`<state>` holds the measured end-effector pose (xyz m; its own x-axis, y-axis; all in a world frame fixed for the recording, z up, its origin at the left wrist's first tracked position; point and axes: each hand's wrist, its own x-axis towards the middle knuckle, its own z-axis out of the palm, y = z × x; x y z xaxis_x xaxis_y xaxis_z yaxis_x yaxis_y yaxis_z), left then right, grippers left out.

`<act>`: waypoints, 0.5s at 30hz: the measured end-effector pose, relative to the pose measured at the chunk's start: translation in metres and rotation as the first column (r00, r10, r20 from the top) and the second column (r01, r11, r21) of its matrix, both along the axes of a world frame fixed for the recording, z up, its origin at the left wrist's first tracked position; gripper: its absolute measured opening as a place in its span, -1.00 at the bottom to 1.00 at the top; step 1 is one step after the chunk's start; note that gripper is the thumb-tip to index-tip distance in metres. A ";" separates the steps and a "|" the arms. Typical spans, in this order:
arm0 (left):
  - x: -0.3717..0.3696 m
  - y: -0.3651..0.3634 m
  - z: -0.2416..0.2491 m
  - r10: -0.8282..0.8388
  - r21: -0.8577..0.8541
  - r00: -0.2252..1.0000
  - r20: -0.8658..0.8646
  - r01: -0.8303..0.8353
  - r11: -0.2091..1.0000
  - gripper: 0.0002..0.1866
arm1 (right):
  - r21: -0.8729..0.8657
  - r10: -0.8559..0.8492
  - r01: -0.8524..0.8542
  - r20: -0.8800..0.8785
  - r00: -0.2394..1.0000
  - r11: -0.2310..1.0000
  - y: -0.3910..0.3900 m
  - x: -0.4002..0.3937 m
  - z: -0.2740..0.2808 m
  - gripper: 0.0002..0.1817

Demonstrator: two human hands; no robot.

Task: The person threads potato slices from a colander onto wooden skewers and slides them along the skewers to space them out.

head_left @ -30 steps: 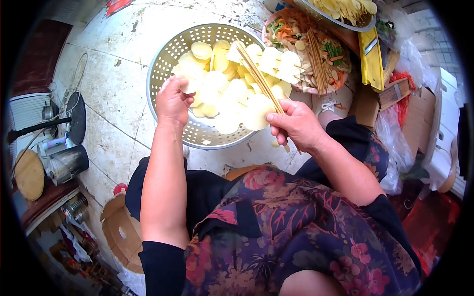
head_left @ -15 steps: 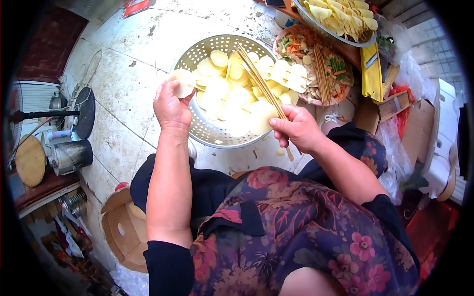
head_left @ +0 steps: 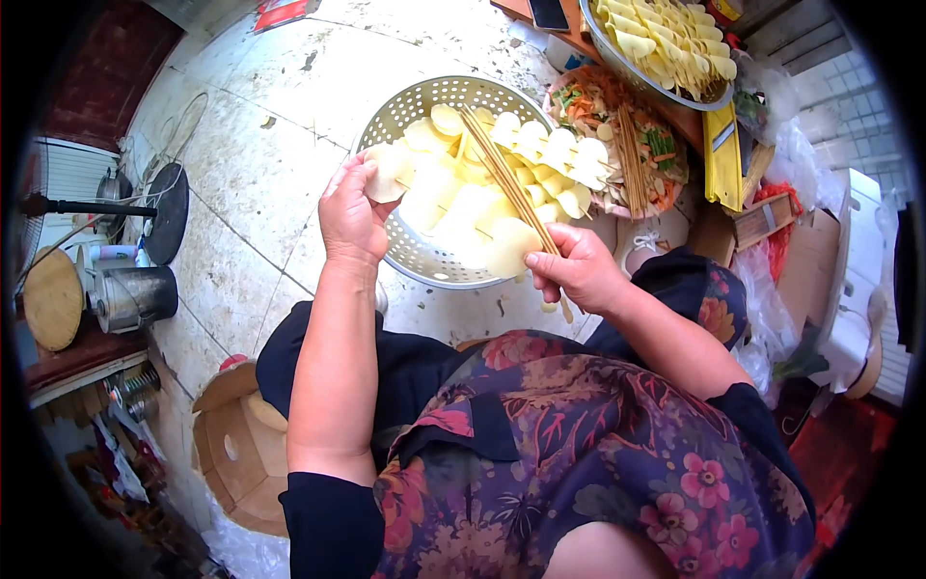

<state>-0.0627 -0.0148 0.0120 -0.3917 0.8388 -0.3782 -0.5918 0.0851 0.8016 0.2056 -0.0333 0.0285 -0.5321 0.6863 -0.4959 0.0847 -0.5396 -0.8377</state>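
My left hand pinches a thin, round, pale potato slice at the left rim of a perforated metal colander. A thin stick shows at that slice's right side. More slices follow in a row toward my right hand, apparently threaded on one skewer; bright glare blurs the middle ones. My right hand is closed around a bundle of bamboo skewers that slants up over the colander, with a large slice against its fingers. Loose slices and skewered slices lie in the colander.
Beyond the colander, a tray of cut vegetables holds more sticks. A metal bowl of skewered slices stands at the upper right, near a phone. A cardboard box sits at lower left, a metal pot at left.
The view has shifted slightly, so the colander appears a little farther right. My left hand with its slice has come a little closer to the row of slices. My right hand keeps its hold.
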 end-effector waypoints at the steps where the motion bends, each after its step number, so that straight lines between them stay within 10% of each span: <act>1: -0.001 -0.003 0.003 -0.013 -0.010 1.000 -0.002 0.013 1.000 -0.71 | -0.002 0.001 -0.001 0.000 1.000 1.000 -0.004 -0.002 -0.001 -0.89; 15: -0.021 -0.035 0.010 -0.088 -0.103 0.993 -0.081 0.080 0.991 -0.76 | -0.050 -0.033 0.031 -0.030 0.999 0.998 -0.034 -0.035 -0.002 -0.84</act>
<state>-0.0840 -0.0496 0.0218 -0.3558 0.8299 -0.4297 -0.5087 0.2137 0.8340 0.1704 -0.0676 0.0267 -0.5258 0.6781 -0.5134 0.0410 -0.5828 -0.8116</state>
